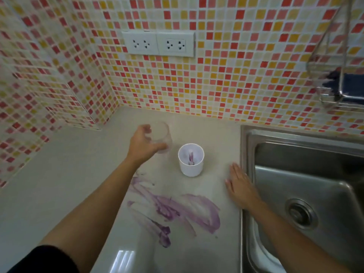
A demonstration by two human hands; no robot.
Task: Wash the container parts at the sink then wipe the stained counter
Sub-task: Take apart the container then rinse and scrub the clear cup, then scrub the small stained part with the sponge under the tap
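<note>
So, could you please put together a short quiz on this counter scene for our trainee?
1. True or false: the right hand, fingers straight, is over the counter beside the sink.
2. What does the left hand grip? A) the clear container B) a sponge C) a plate
3. Fill in: the stain on the counter is ____ in colour.
Key: 1 true; 2 A; 3 purple.

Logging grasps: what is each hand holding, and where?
The left hand grips the clear cup round its side. The right hand rests flat on the counter, holding nothing.
</note>
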